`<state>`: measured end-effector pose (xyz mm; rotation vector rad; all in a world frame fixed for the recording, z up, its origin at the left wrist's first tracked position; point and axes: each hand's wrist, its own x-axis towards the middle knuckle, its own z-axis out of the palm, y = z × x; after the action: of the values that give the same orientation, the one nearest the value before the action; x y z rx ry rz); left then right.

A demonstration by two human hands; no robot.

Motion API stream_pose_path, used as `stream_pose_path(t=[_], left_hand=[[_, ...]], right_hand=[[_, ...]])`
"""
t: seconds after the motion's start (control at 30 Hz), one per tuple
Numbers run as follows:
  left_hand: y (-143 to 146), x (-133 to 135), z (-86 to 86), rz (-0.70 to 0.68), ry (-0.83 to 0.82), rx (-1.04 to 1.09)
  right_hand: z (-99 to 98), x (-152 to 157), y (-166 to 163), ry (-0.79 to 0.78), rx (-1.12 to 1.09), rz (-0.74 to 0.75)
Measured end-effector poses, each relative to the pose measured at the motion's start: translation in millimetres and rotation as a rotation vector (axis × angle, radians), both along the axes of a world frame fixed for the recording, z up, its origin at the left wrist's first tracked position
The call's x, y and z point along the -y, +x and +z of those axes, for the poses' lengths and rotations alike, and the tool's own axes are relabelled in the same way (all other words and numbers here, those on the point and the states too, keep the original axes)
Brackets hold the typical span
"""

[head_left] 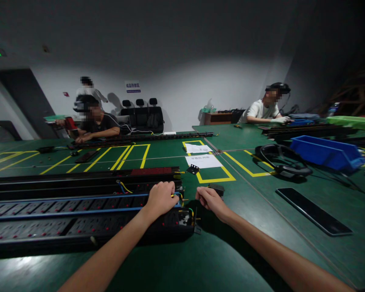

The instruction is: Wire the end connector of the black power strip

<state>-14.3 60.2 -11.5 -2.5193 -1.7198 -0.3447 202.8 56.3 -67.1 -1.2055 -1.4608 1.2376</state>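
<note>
Long black power strips lie side by side on the green table, their open ends with loose wires pointing right. My left hand (162, 196) is curled over the end of the middle power strip (121, 201), which has blue edges; yellow and blue wires (180, 196) stick out beside its fingers. Just right of these ends, my right hand (211, 200) is closed with fingertips pinched; whatever it holds, if anything, is too small to make out. The nearest power strip (88, 227) shows red-dotted sockets and a green-yellow wire (192, 214). A small black block (216, 189) sits behind my right hand.
A perforated black end piece (193, 169) and paper sheets (204, 161) lie ahead. To the right are a phone-like black slab (313, 211), a black headset (282, 160) and a blue bin (327, 153). Co-workers (99, 121) sit across the table.
</note>
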Motion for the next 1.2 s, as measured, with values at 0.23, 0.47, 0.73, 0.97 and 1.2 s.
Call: stream_pose_path(t=[0.23, 0.47, 0.73, 0.97, 1.2], left_hand=[[0.1, 1.0, 1.2, 0.002, -0.003, 0.006], [1.3, 2.4, 4.1, 0.013, -0.026, -0.001], [1.8, 3.3, 6.1, 0.01, -0.029, -0.006], [1.4, 2.5, 4.5, 0.01, -0.023, -0.005], [-0.1, 1.1, 1.8, -0.007, -0.004, 0.001]], right_hand=[[-0.9, 0.4, 0.2, 0.022, 0.061, 0.039], [-1.4, -0.6, 0.6, 0.025, 0.061, 0.053], [-0.9, 0.3, 0.2, 0.024, 0.068, 0.064], [-2.2, -0.6, -0.1, 0.047, 0.09, 0.087], [-2.6, -0.5, 0.5, 0.081, 0.125, 0.106]])
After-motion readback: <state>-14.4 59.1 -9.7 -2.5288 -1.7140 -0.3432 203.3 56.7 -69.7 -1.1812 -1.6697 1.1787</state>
